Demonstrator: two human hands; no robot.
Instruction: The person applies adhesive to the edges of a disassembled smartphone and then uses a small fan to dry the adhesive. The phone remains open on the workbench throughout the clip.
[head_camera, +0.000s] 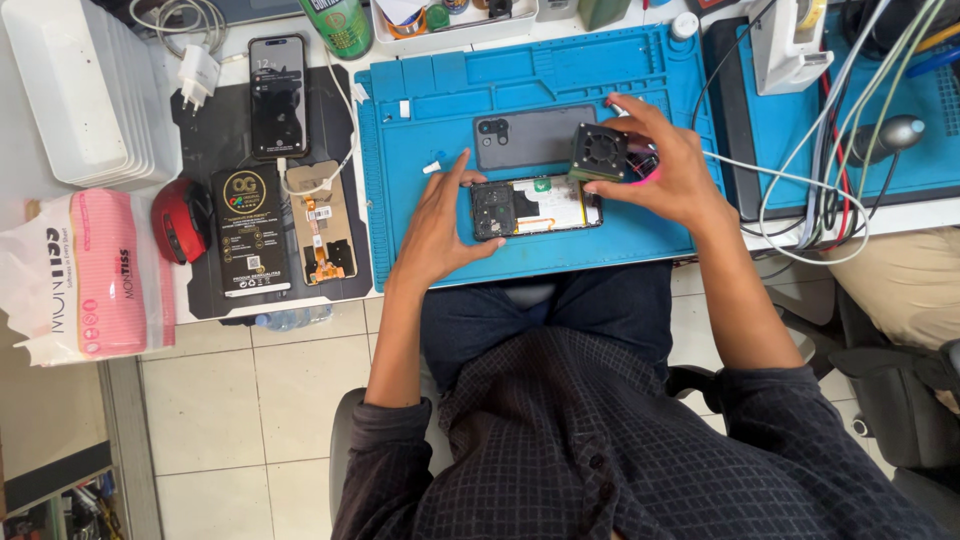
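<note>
Opened phone (537, 207) on blue mat (420, 110)

Pink and white tissue pack (85, 275) at far left, black box with gold round emblem (250, 230) beside red mouse, lit phone screen (277, 95) above it

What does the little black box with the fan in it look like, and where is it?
Find the blue mat. On it lies an opened phone, steadied by the left hand. The right hand holds the small black fan box over the phone's right end; only it has a round grille.
</note>
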